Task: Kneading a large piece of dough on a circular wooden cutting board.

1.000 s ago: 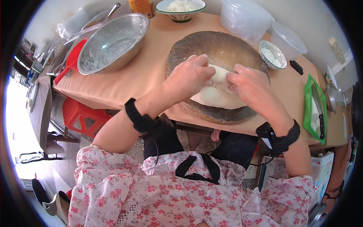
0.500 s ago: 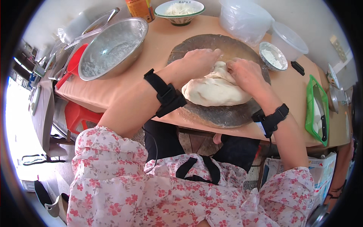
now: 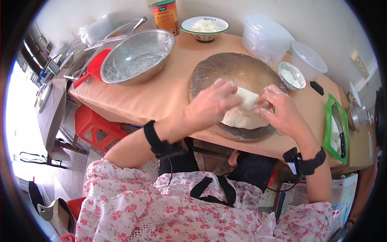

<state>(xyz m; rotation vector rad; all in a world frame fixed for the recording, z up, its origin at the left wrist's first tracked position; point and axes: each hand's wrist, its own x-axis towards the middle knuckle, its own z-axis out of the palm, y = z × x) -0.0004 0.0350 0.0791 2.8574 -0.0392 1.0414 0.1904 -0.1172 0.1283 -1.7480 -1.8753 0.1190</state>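
A pale lump of dough (image 3: pixel 244 118) rests on the near half of a round wooden chopping board (image 3: pixel 231 72). Its upper part is lifted between my two hands. My left hand (image 3: pixel 213 104) grips the dough's left side with curled fingers, slightly blurred. On the other side, my right hand (image 3: pixel 281 108) pinches the dough's raised edge between thumb and fingers. My left hand hides some of the dough. Right of the board sits a small bowl of white flour (image 3: pixel 291 76).
A floury steel basin (image 3: pixel 139 60) and a red scoop (image 3: pixel 96 66) stand left. Behind are an orange canister (image 3: pixel 166 19), a bowl of white shreds (image 3: pixel 204 26) and plastic tubs (image 3: pixel 266 38). A green basket (image 3: pixel 336 129) holding a black-handled knife (image 3: pixel 342 143) lies right.
My hands have drawn nearer to me, lifting and folding the dough's far edge toward the near side. The view has shifted, so the table sits lower in it.
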